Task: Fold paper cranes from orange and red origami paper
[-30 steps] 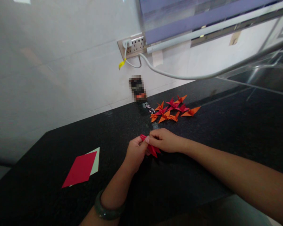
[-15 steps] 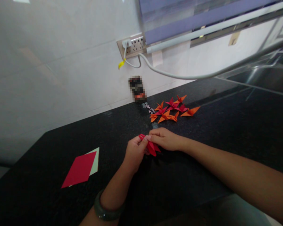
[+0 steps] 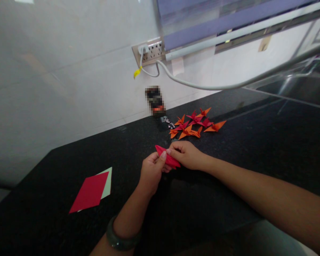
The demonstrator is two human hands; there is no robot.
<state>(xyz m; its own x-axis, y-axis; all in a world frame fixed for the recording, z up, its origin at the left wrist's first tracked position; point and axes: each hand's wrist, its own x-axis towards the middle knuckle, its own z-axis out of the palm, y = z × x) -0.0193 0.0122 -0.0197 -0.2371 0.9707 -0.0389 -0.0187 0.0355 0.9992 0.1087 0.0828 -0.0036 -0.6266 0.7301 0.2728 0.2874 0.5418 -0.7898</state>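
Observation:
A folded piece of red origami paper point(image 3: 171, 161) is held between both hands above the dark countertop. My left hand point(image 3: 152, 170) pinches it from the left, thumb on top and fingers beneath. From the right, my right hand point(image 3: 188, 155) grips its upper side with thumb and fingers, the two thumbs close together. The paper is a narrow diamond with pointed ends, one pointing up and left. Parts of it are hidden by the fingers. Beyond the hands lie several folded paper cranes point(image 3: 186, 132), orange and red.
On the left of the black countertop point(image 3: 56, 170), red sheets point(image 3: 89, 192) lie over a pale green sheet point(image 3: 107, 186). A pixelated phone-like object point(image 3: 155, 101) leans against the wall. A white cable point(image 3: 202, 86) runs from the socket panel point(image 3: 152, 52) across to the right.
The red paper has been turned in my hands: its loose points hung downward before, and now it lies as a flatter diamond. Both hands shifted slightly.

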